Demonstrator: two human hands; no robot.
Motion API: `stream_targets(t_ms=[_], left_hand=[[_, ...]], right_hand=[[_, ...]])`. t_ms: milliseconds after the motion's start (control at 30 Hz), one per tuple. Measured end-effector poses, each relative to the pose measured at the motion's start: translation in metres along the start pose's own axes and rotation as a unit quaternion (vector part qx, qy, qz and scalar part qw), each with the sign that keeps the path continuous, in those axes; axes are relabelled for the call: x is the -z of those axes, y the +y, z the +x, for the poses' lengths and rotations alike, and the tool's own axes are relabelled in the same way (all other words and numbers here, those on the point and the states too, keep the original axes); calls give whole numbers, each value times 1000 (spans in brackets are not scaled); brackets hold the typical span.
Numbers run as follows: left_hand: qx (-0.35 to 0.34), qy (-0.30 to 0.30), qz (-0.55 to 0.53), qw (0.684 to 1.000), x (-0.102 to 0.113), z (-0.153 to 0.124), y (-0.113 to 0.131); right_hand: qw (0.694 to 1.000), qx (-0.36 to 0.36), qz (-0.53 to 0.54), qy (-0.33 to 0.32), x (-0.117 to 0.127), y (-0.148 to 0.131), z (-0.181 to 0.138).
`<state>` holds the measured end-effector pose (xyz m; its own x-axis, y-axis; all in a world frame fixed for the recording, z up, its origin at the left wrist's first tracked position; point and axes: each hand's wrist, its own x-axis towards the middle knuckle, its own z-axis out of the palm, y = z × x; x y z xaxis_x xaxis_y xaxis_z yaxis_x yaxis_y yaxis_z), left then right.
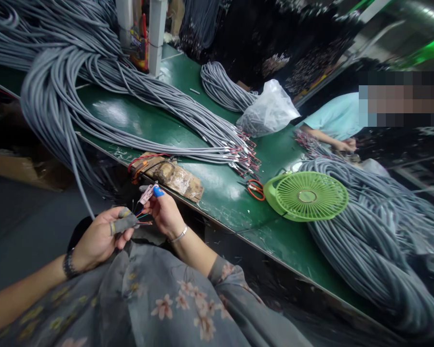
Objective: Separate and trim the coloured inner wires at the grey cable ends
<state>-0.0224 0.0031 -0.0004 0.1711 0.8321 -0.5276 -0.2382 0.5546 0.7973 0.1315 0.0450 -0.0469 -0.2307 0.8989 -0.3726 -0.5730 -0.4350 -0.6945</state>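
My left hand (104,233), with grey finger covers on, pinches the stripped end of a grey cable (82,190). Thin coloured wires (142,218) fan out from its fingertips. My right hand (165,214), with a blue wrap on one finger, is closed on a small pale pinkish piece with dark markings (147,193); its exact kind does not show. That piece is close above the wires, and whether it touches them I cannot tell. Both hands are in front of the bench edge, above my lap.
On the green bench (220,188) lie grey cable bundles (159,101) with bared red and white ends. A wooden block (181,180), orange-handled scissors (255,189), a green fan (307,196) and a plastic bag (269,111) are there too. A co-worker (332,115) handles cables across the bench.
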Motion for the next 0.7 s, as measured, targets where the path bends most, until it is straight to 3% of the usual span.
stream_targets(t_ms=[500,700], left_hand=[[-8,-9,9,1000,-5,9,-1],[-26,-16,-2,1000,1,-1,-2]], right_hand=[[999,-3,31,27,-8,-1,0],[998,-49,22,25,-6,-9,-2]])
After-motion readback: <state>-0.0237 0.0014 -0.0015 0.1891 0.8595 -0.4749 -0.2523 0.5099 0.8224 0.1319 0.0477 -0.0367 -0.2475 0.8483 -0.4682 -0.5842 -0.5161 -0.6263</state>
